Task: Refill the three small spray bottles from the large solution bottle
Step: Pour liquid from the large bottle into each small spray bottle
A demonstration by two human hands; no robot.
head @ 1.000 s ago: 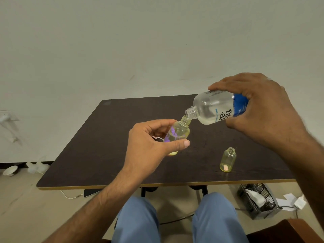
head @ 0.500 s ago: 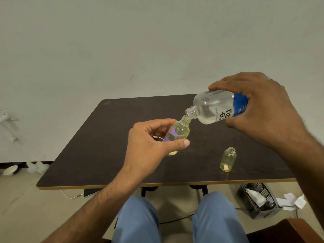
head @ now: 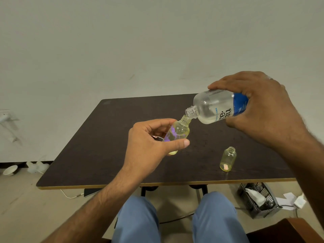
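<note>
Left hand (head: 149, 142) raised above the table, forearm entering from lower left, palm turned inward. Fingers and thumb curl round a small clear yellowish plastic spray bottle (head: 177, 135), uncapped, tilted with its neck up and toward the right. Thumb tip lies across the bottle's lower front; curled fingers sit behind it. Base of the small bottle shows just below the thumb.

Right hand (head: 263, 111) comes in from the right, forearm sloping down to the lower right corner. Fingers wrap over the top and thumb under a large clear plastic solution bottle with a blue label (head: 217, 107), clamped on its labelled end. The large bottle is tipped nearly horizontal, its open threaded neck pointing left and down, just above and meeting the small bottle's mouth. Whether liquid is flowing cannot be told.

Below the right-hand fingers, a second small yellowish open-necked bottle (head: 228, 159) stands upright on the dark brown rectangular table (head: 105, 146), well apart from both hands.

Room: plain pale wall behind; black mesh basket (head: 259, 200) with white paper on the floor at right; white cable (head: 70, 195) under the table's near edge.
</note>
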